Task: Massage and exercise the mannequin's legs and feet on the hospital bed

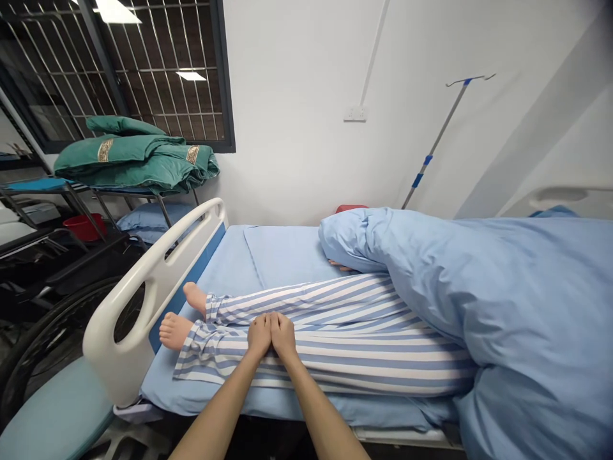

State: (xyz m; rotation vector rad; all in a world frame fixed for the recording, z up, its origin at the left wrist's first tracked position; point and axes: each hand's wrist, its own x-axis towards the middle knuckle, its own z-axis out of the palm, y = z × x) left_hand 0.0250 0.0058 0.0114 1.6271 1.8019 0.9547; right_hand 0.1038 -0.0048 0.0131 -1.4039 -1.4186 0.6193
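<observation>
The person's left hand and right hand rest side by side, touching, over the near leg of the striped trousers; their fingers curl down, and whether they grip cloth cannot be told. The step in hand seems to be pressing or steadying that leg; the next move probably calls for even, gentle contact. Beyond are the rumpled quilt and a pole by the wall.

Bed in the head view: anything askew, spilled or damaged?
The quilt looks askew: it lies bunched at the picture's right and droops over the near side of the bed, leaving much of the striped trousers uncovered. No spill or damage shows.
</observation>
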